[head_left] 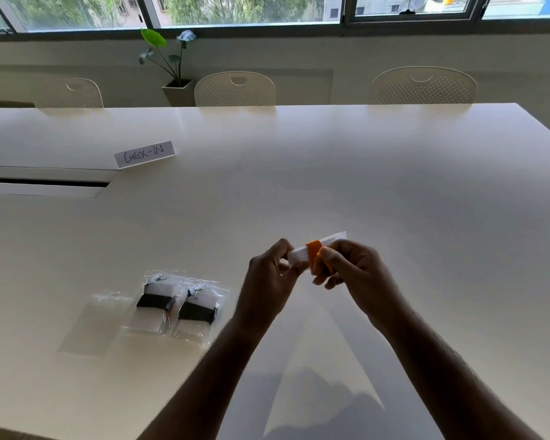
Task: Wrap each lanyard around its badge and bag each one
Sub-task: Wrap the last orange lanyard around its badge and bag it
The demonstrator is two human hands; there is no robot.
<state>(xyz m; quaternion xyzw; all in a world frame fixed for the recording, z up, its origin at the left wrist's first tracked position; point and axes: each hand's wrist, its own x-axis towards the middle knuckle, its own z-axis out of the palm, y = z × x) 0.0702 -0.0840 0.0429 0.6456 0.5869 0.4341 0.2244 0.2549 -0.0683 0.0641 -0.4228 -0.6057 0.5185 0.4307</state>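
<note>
While both hands work above the white table [394, 173], a white badge [331, 241] w/ an orange lanyard [313, 250] wound around its middle is held in the air between them, right of centre and near the viewer. Left hand [269, 274] pinches the badge's left end, thumb on top, fingers under. Right hand [351, 268] is closed over the orange band and the badge's near edge, thumb pressing on the lanyard; the badge's far-right end sticks out past the knuckles. Badge is tilted, right end higher and farther.

On the table to the left of the hands lie two clear bags side by side, touching or slightly overlapping – can't tell which. Left bagged badge [154, 301] and right bagged badge [196, 312] each show a white badge w/ a black lanyard wrapped across the middle and a metal clip at the far end. Just left of them lies an empty clear bag [92, 322], flat on the surface.

Farther back on the left stands a paper sign [144, 154] reading "CHECK-IN". Beyond the far edge: three pale chairs, the middle chair [235, 88] among them, and a potted plant [172, 63] below the windows.
</note>
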